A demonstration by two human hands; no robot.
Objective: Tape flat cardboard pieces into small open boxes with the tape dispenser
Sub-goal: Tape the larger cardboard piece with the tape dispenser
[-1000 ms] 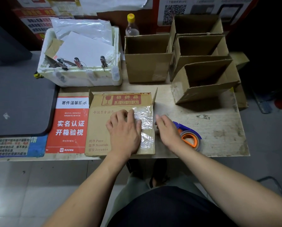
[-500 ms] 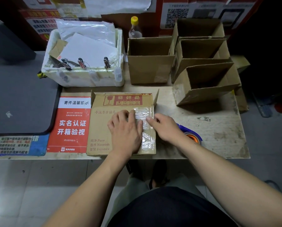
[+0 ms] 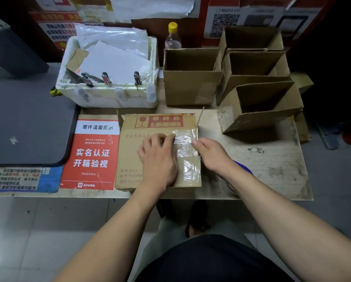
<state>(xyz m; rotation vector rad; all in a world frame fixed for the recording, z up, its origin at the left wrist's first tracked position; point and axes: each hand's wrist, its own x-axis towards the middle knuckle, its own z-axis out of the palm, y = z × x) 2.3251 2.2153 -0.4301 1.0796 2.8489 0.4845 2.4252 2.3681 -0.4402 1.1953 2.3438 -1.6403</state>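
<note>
Flat cardboard [image 3: 129, 159] prints "Pure", "Nourish". My left hand [image 3: 158, 159] rests flat, fingers relaxed, on it; right hand [image 3: 211, 153] fingertips press the clear tape [image 3: 185, 139].

Flattened brown cardboard piece [image 3: 129, 151], clear-taped; blue tape dispenser [image 3: 245, 167] beside, apparently.

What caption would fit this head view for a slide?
Left hand and right hand press clear tape onto a flat cardboard piece on the table, near four open boxes.
</note>
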